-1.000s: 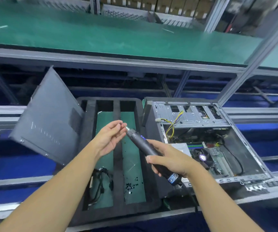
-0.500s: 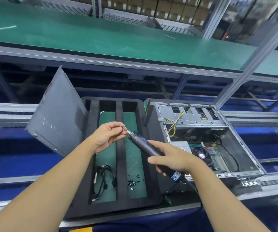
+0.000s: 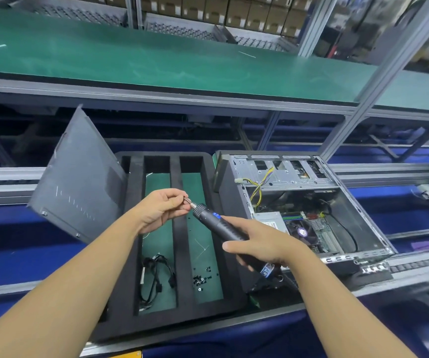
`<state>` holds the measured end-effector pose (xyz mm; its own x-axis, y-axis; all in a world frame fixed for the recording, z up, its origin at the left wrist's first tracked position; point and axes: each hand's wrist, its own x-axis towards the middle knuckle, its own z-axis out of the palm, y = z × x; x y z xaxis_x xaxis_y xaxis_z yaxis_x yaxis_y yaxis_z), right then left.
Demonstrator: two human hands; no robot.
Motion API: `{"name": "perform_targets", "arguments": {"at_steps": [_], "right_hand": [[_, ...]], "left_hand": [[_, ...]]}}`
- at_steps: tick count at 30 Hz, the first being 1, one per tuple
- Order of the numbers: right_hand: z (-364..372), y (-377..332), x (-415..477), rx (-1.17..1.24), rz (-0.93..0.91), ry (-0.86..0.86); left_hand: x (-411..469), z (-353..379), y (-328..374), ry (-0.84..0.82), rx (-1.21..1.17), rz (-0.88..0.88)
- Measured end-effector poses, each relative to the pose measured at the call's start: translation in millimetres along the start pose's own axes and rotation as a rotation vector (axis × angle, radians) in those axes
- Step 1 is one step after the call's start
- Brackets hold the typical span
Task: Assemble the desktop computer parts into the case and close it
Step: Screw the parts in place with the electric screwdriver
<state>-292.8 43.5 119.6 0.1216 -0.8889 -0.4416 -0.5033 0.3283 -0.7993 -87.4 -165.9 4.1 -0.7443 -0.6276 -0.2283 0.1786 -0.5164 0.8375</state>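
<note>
Left hand [image 3: 161,210] up front, fingertips pinching the short silver bit [image 3: 189,201] on the slim dark-grey electric screwdriver [image 3: 214,224]; whether a screw sits there is too small to tell. Right hand [image 3: 260,245] is wrapped round the driver's barrel, above the black foam compartment tray [image 3: 176,177]. Below, loose black screws [image 3: 201,277] and a coiled black cable [image 3: 156,275] lie in separate slots. The flat grey side panel [image 3: 79,182] leans tilted at the tray's left; the open grey metal computer case [image 3: 230,197] stands just right.
</note>
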Motion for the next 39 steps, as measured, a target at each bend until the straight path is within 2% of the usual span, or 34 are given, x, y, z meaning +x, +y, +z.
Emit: {"name": "perform_targets", "arguments": {"at_steps": [7, 12, 20, 24, 30, 33, 35, 37, 39], "right_hand": [[-3.5, -1.4, -3.4, -0.01, 0.011, 0.011], [0.7, -2.2, -1.8, -0.038, -0.015, 0.064], [1.5, 19.1, -12.8, 0.021, -0.065, 0.227], [-4.7, 35.8, -36.4, 0.083, -0.069, 0.35], [-21.3, 68.5, -80.2, 0.274, -0.134, 0.419], [-26.0, 94.2, -109.7, 0.344, -0.149, 0.481], [-25.4, 113.2, -131.0, 0.39, -0.147, 0.535], [-23.6, 134.4, -154.2, 0.429, -0.122, 0.584], [-21.4, 155.4, -178.0, 0.493, -0.126, 0.574]], "left_hand": [[-1.4, 11.2, 7.6, -0.006, 0.055, 0.02], [-1.2, 27.9, 10.8, -0.006, -0.074, 0.054], [22.0, 104.4, 9.5, 0.189, -0.215, 0.113], [29.8, 145.9, 9.4, 0.12, -0.173, 0.124], [38.0, 212.9, 1.7, 0.04, -0.129, 0.069], [37.8, 250.9, -12.0, -0.052, -0.01, 0.046], [35.6, 271.9, -25.1, -0.103, 0.162, 0.048], [33.8, 283.7, -35.4, -0.133, 0.492, 0.104], [31.6, 283.1, -40.2, -0.16, 0.972, 0.157]]}}
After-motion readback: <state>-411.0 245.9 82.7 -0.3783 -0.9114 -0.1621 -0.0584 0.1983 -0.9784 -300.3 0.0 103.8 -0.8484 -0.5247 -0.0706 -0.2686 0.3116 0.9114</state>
